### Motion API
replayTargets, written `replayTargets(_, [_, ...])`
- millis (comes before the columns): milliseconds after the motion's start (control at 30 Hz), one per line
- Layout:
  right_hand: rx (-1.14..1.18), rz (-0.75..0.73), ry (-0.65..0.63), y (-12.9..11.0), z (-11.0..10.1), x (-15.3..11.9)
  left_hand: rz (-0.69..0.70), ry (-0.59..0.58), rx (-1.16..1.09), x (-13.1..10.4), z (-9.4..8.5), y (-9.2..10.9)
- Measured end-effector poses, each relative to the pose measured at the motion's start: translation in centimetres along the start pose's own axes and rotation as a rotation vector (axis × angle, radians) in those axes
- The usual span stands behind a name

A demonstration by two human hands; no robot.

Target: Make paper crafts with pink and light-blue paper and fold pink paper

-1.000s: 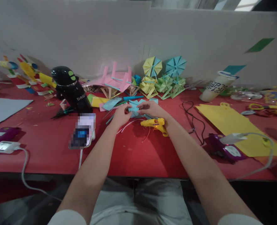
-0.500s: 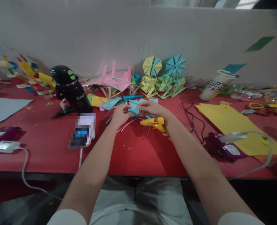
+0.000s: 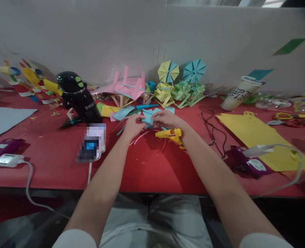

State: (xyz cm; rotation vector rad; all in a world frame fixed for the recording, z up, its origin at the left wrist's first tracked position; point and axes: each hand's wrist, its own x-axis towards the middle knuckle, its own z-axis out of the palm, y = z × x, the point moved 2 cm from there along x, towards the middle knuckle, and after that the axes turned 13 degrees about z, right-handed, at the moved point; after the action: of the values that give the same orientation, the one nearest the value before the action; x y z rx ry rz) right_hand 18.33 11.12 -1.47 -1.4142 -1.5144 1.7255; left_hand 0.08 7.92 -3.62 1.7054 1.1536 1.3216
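Between my hands is a piece of light blue paper (image 3: 148, 119), pinched on both sides. My left hand (image 3: 134, 126) is closed on its left side, thumb and fingertips at the paper. From the right, my right hand (image 3: 168, 120) grips the other side with bent fingers. A yellow hot glue gun (image 3: 169, 134) lies just below my right hand, near the wrist, with a small orange light on it. Thin pink strips (image 3: 142, 136) curve on the table below the paper. More blue paper pieces (image 3: 123, 113) lie behind my left hand.
Folded paper umbrellas (image 3: 168, 71) and a pink paper model (image 3: 130, 86) stand at the back. A black bottle (image 3: 77, 98) and a phone (image 3: 91, 143) are on the left. To the right are a white cup (image 3: 241, 93), yellow paper (image 3: 247, 137), a black cord (image 3: 211, 129) and a purple power strip (image 3: 250, 163).
The camera view has shifted very slightly. Both hands keep their hold on the blue paper, with only tiny movement of the fingers.
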Motion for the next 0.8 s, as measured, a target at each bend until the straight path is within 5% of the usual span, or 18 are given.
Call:
replayTargets(300, [0.025, 0.0, -0.001, 0.0, 0.1, -0.2, -0.007, 0.008, -0.036, 0.1, 0.0, 0.0])
replayTargets(600, [0.02, 0.013, -0.006, 0.1, 0.1, -0.1, -0.16, 0.068, -0.176, 0.1, 0.2, 0.8])
replayTargets(800, [-0.13, -0.027, -0.067, -0.1, -0.6, -1.0, -0.165, 0.103, -0.249, -0.1, 0.2, 1.1])
